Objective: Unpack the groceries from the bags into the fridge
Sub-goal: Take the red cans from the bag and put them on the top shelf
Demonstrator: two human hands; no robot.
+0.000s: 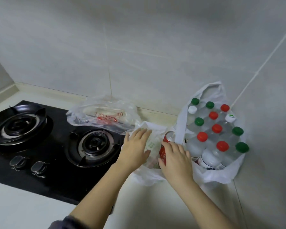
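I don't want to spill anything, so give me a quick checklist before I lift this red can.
1. Right hand grips red can: ok.
2. Left hand flat on middle bag: ok.
3. Near burner shows no flame: ok.
4. Bottles upright in right bag: ok.
5. Red can free of bag handle: cannot tell.
6. Fridge open: cannot tell, not in view.
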